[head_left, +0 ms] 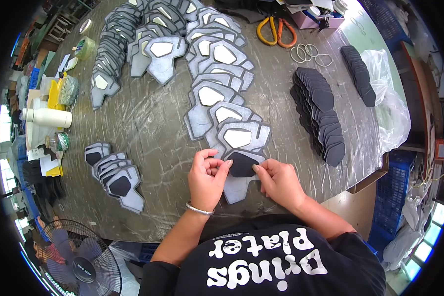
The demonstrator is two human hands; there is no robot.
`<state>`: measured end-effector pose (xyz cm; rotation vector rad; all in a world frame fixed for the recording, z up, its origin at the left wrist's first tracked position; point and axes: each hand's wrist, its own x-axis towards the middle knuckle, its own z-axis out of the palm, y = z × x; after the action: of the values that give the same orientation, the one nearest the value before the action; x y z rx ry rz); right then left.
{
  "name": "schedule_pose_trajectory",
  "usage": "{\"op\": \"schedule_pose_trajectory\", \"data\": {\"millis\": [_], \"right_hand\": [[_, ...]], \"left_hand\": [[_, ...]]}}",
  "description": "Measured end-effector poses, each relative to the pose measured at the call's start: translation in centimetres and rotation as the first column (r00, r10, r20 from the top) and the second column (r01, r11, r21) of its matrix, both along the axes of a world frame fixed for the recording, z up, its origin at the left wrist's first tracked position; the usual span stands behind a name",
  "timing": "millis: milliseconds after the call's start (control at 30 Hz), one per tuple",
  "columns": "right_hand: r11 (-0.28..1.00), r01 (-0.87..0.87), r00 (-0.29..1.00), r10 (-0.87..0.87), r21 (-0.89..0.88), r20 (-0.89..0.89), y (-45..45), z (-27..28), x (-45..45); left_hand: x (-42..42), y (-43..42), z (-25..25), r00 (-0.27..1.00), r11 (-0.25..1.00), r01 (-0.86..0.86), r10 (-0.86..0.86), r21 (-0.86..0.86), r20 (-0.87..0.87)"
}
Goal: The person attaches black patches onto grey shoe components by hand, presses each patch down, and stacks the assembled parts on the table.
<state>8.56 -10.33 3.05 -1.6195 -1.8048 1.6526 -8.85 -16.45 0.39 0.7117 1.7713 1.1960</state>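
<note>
A black angular patch (243,165) lies over a grey shaped piece (236,191) at the table's front edge. My right hand (281,183) pinches the patch's right corner between thumb and fingers. At the opposite corner, the thumb and fingertip of my left hand (207,178) close on the patch, the other fingers curled. Just beyond my hands runs an overlapping row of grey pieces with white centres (238,138). To the left lies a short fanned stack of grey pieces with black centres (128,185). Stacked black patches (325,113) are on the right.
Orange-handled scissors (276,32), rubber bands (308,53) and a pink box (320,20) sit at the back. A second black stack (358,74) adjoins clear plastic (390,108). More grey stacks (114,49), a white bottle (48,117) and a fan (79,261) are left.
</note>
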Motion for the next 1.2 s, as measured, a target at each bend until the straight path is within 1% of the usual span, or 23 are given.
{"op": "schedule_pose_trajectory", "data": {"millis": [100,200,300,400,467,600,633,733,767,800,833,900,933,967,1067,1200], "right_hand": [[1.000,0.006,1.000,-0.006,0.009,0.015,0.1,0.1,-0.1],[0.976,-0.024,0.999,0.018,0.215,0.030,-0.5,-1.6,0.1],[0.969,-0.038,0.998,0.024,0.243,0.061,-0.4,-1.3,-0.1],[0.946,-0.066,0.994,0.036,0.316,0.098,-0.5,-1.1,-0.2],[0.958,-0.040,0.996,0.016,0.284,0.087,-0.5,-1.1,-0.3],[0.975,-0.016,0.998,0.003,0.222,0.057,-0.7,-2.0,-0.1],[0.975,-0.017,0.997,0.001,0.220,0.071,-0.7,-2.1,-0.1],[0.978,-0.018,0.996,-0.002,0.209,0.093,-0.8,-2.1,-0.1],[0.978,-0.018,0.996,-0.001,0.207,0.090,-0.8,-2.0,-0.2],[0.979,-0.013,0.996,-0.005,0.205,0.088,-0.8,-1.8,-0.3],[0.979,-0.007,0.996,-0.011,0.202,0.085,-0.8,-1.7,-0.3],[0.976,-0.011,0.996,-0.008,0.217,0.088,-0.8,-1.7,-0.3],[0.975,-0.013,0.996,-0.007,0.224,0.089,-0.9,-1.7,-0.3],[0.975,-0.012,0.996,-0.008,0.223,0.087,-0.9,-1.7,-0.3],[0.976,-0.007,0.997,-0.010,0.219,0.080,-0.8,-1.6,-0.3],[0.977,-0.005,0.998,-0.009,0.213,0.067,-0.8,-1.6,-0.3]], "left_hand": [[0.2,0.0,-0.1,1.000,1.000,-0.003,0.003,0.008,-0.018],[0.4,0.0,-0.2,0.998,1.000,0.008,-0.007,0.014,-0.066],[0.4,0.1,-0.2,0.992,0.999,0.031,-0.029,0.012,-0.120],[0.7,0.0,-0.1,0.979,0.999,0.040,-0.035,0.021,-0.200],[1.0,-0.1,-0.1,0.966,0.999,0.033,-0.023,0.036,-0.257],[1.1,-0.7,-0.4,0.951,0.994,-0.023,0.054,0.104,-0.304],[1.0,-1.0,-0.7,0.959,0.992,-0.010,0.046,0.129,-0.279],[1.2,-2.1,-0.5,0.985,0.983,-0.056,0.082,0.174,-0.149],[1.1,-2.4,-0.4,0.931,0.969,0.051,0.042,0.243,-0.364],[0.8,-2.8,-0.4,0.826,0.943,0.174,0.016,0.283,-0.563],[0.6,-3.0,-0.1,0.678,0.908,0.302,0.009,0.290,-0.735],[1.1,-3.1,1.5,0.530,0.862,0.474,-0.115,0.181,-0.840],[1.2,-3.2,2.0,0.443,0.828,0.549,-0.170,0.116,-0.880],[1.4,-3.5,1.4,0.409,0.803,0.595,-0.262,0.038,-0.874],[2.0,-3.5,1.1,0.422,0.810,0.584,-0.360,-0.055,-0.832],[1.9,-3.7,0.7,0.357,0.793,0.584,-0.444,-0.175,-0.822]]}}
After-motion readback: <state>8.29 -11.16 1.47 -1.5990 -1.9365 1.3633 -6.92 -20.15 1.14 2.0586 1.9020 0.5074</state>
